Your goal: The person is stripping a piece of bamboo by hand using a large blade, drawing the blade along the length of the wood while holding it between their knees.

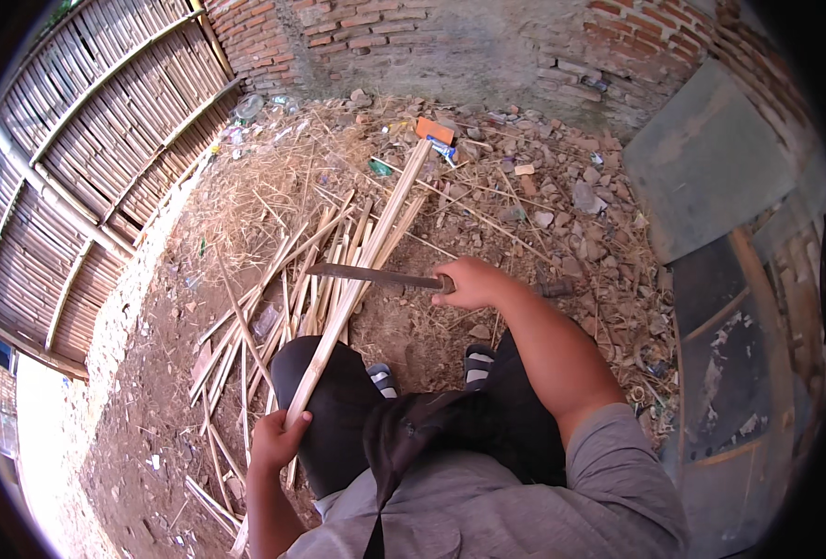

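Observation:
My left hand (278, 442) is closed round the near end of a long pale bamboo strip (338, 320), which slants up and away across my left thigh. In my right hand (474, 283) is the handle of a machete (376, 274) with a dark, worn blade. The blade points left and lies across the strip, at about the middle of its length; whether it touches the strip I cannot tell. Beneath and to the left, a loose pile of split bamboo strips (236, 359) lies on the dirt, partly hidden by my left leg.
A bamboo slat fence (115, 140) stands at the left, a brick wall (450, 47) at the back. Rubble and litter (571, 214) cover the ground ahead and to the right. Grey panels (711, 158) lean at the right. My sandalled feet (476, 366) are close below the machete.

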Demonstrator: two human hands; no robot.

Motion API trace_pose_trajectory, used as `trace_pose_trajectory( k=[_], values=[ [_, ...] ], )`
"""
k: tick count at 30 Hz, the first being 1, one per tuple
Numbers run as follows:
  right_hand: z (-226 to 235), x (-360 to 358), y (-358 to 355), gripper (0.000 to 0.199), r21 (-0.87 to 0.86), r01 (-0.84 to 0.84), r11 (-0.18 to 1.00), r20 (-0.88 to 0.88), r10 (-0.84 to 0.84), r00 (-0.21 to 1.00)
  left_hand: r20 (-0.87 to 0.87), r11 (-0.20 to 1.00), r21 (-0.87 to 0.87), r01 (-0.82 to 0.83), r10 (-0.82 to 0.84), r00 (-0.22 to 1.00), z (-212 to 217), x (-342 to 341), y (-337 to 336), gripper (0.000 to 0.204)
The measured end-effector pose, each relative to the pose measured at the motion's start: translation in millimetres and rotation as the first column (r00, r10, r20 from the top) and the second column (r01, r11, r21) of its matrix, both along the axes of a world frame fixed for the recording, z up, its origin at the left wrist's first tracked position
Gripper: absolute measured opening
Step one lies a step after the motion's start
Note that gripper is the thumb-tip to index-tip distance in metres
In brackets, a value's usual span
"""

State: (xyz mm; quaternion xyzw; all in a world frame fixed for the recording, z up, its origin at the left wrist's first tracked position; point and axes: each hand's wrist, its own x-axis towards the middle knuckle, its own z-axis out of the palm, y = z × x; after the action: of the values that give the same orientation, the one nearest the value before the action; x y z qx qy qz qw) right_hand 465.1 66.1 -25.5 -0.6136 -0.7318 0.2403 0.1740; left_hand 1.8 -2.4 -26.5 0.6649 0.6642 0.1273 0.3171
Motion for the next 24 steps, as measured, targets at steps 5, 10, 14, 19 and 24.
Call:
trace_pose_trajectory(
  k=[5, 10, 14, 19, 24],
  values=[
    [7, 13, 2, 0.048, -0.017, 0.076, 0.997, 0.013, -0.075, 0.997, -0.021, 1.000, 0.003, -0.010, 0.010, 1.000, 4, 2, -1, 0.052],
    [6, 26, 2, 0.052, -0.102, 0.170, 0.980, 0.015, -0.170, 0.985, -0.029, 1.000, 0.000, 0.002, -0.002, 1.000, 2, -1, 0, 0.052],
    [2, 39, 5, 0.062, -0.070, 0.213, 0.974, -0.058, -0.218, 0.974, -0.006, 1.000, 0.010, 0.006, -0.006, 1.000, 3, -1, -1, 0.052],
    [-3, 69, 11, 0.060, -0.182, 0.336, 0.924, -0.406, -0.382, 0.831, 0.046, 0.999, 0.029, 0.019, -0.020, 0.999, 2, -1, -2, 0.051],
    [-34, 70, 19, 0.033, 0.148, 0.440, 0.886, -0.385, -0.358, 0.851, 0.047, 1.000, 0.010, 0.027, -0.028, 0.999, 6, 5, 0, 0.051]
  ],
)
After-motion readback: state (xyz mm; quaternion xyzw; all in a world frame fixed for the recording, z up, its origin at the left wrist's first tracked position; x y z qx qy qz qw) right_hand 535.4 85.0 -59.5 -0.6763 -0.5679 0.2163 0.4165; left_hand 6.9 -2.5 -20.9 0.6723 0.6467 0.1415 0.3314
